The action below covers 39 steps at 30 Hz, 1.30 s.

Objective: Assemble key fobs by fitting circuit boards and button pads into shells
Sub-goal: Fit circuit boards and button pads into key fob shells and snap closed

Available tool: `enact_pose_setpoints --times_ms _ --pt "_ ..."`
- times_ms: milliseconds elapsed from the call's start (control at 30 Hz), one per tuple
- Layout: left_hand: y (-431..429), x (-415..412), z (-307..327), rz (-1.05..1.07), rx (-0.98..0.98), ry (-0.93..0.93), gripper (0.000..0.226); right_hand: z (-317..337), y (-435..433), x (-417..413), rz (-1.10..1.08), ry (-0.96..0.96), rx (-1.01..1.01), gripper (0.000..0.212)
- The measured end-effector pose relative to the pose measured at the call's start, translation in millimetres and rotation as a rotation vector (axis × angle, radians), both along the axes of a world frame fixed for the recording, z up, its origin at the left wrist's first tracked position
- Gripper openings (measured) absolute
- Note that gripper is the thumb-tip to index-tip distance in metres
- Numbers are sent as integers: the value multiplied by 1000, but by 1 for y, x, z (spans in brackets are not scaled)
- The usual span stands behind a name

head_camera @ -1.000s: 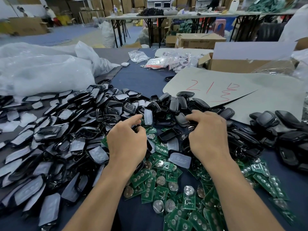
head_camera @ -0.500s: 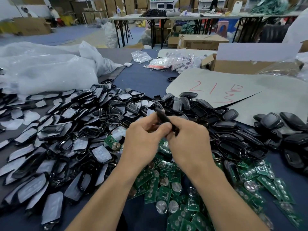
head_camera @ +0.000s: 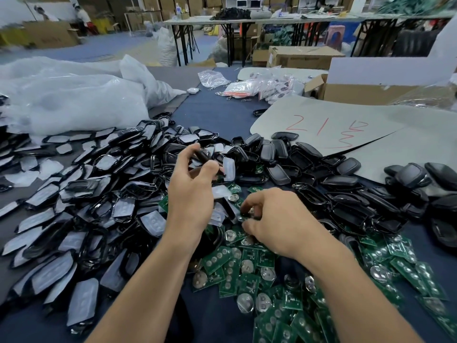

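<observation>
Over the pile (head_camera: 103, 194), left hand (head_camera: 190, 194) raised gripping black shell (head_camera: 203, 156), right hand (head_camera: 279, 225) low pinching circuit board (head_camera: 244, 217)

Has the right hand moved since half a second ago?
Yes. The right hand has left the black shell in the left hand and dropped toward the wearer onto the circuit boards, away from the red-marked sheet.

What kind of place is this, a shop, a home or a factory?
Probably a small factory or assembly workshop: heaps of black key fob shells and green circuit boards cover the worktable, with cardboard boxes and more long tables behind.
</observation>
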<state>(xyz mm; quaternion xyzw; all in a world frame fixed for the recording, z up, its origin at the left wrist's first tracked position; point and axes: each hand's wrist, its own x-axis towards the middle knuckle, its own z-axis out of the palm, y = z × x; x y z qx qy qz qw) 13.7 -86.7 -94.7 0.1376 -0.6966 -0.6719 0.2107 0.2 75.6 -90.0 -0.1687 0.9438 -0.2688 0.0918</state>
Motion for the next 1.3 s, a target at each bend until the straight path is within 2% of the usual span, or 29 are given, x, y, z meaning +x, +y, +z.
enact_pose_setpoints --times_ms 100,200,267,333,400,533,700,900,1067,1300 --pt "-3 0 1 -58 56 -11 36 -2 1 -2 -50 83 -135 9" --pt "-4 1 5 -173 137 -9 37 -4 5 -6 -223 148 -450 24" --pt "-3 2 7 -235 157 -26 39 1 6 -6 -310 28 -730 23" --pt "-4 2 7 -297 166 -49 42 6 3 -6 -305 -245 -1080 15" --pt "-5 2 7 -377 189 -71 40 9 1 -5 -265 -415 -1257 12" --pt "-2 1 5 -476 231 -130 41 9 6 -7 -202 -418 -1263 34" --pt "-2 0 2 -534 232 -161 45 8 11 -13 -324 -430 -1390 19" --pt "-8 2 -1 -649 268 -152 52 10 12 -14 -413 -479 -1440 20" --pt "-6 1 -5 -647 248 -152 50 12 10 -12 -384 -565 -1585 21" --pt "-3 -1 -9 -453 210 -88 48 9 11 -10 -361 -294 -1353 27"
